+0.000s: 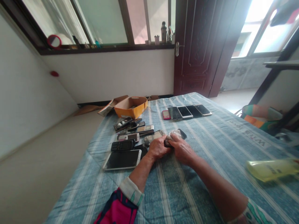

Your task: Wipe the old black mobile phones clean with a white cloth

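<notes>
Over the middle of the striped bed cover, my left hand [158,148] grips a small dark mobile phone [167,142], partly hidden by the fingers. My right hand [183,150] is closed on a crumpled white cloth or tissue [176,133] pressed against that phone. Just beyond the hands lies a black phone [182,134], and a grey phone or case [153,137] sits left of them. Several old phones are heaped further left, among them a black keypad phone [122,145] and a silver keypad phone [145,128]. A white tablet [122,160] lies nearest me.
An open orange box [130,109] stands at the bed's far left corner. Right of it, a red phone [166,114] and several touchscreen phones lie in a row, one white [185,112]. A yellow translucent bag [272,169] lies at right. Behind is a brown door [198,40].
</notes>
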